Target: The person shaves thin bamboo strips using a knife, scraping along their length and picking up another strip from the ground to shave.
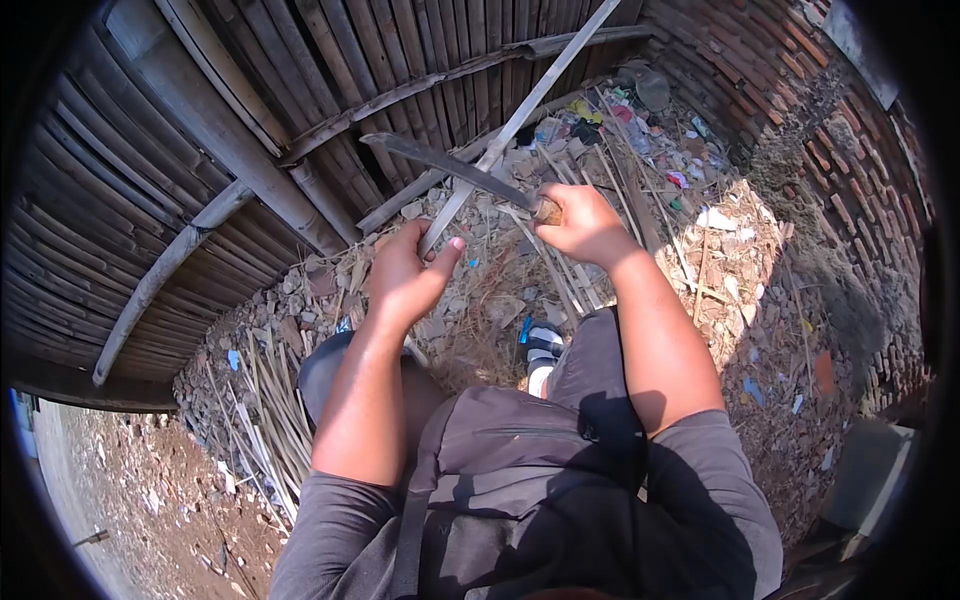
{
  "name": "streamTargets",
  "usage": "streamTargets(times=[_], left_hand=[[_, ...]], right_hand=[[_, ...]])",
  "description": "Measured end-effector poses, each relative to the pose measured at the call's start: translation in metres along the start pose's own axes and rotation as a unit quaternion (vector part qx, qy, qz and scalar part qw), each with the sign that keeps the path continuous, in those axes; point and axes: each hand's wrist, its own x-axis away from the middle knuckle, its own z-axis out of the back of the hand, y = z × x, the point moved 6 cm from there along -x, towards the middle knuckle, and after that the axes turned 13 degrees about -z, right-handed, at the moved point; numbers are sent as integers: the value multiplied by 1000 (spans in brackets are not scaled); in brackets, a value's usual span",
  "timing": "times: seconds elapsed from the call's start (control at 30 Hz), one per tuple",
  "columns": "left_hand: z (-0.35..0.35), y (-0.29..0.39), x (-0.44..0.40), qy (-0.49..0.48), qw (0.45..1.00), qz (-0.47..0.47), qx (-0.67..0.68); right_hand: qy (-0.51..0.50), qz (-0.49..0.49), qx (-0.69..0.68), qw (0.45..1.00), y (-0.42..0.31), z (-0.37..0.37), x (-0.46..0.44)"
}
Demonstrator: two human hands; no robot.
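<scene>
My right hand (580, 222) is closed round the wooden handle of a machete (450, 165), whose dark blade points up and to the left. The blade crosses a long pale bamboo strip (535, 100) and looks to be against it. Near the strip's lower end, my left hand (408, 272) grips it with the thumb stretched along the side. From there the strip slants up and right towards the bamboo wall. Part of the strip's lower end is hidden by my left hand.
A bamboo wall (330, 90) with poles stands ahead and left, a brick wall (850, 180) on the right. Cut bamboo strips (262, 420) lie in a heap at my left. Rubble, dry straw and litter (620, 110) cover the ground round my sandalled foot (541, 345).
</scene>
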Motion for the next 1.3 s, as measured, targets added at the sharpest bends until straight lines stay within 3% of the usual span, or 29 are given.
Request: streamTargets(times=[0.07, 0.17, 0.3, 0.4, 0.63, 0.83, 0.93, 1.07, 1.2, 1.3], left_hand=[[4, 4, 1, 17, 1000, -20, 6], [15, 8, 5, 35, 998, -43, -10], [29, 17, 14, 40, 998, -41, -2], [36, 23, 17, 58, 996, -68, -26], [47, 30, 22, 89, 990, -93, -49], [56, 45, 31, 112, 987, -103, -54], [58, 48, 35, 122, 986, -104, -37], [57, 43, 38, 122, 986, -109, -28], [50, 35, 36, 142, 981, -127, -29], [44, 27, 34, 149, 981, -119, -43]], right_hand=[[-62, 6, 106, 992, -29, -7, 7], [-28, 43, 130, 990, -45, -2, 12], [-12, -23, -27, 999, -26, 20, 3], [46, -14, -94, 994, -16, 28, -2], [51, -33, -56, 997, -46, 18, 11], [-22, -50, 54, 997, -84, 17, 28], [22, 0, 60, 998, -92, 23, 30], [27, -8, 5, 1000, -81, 23, 25], [38, -28, 44, 998, -86, 18, 28], [37, 34, 44, 998, -79, -2, 25]])
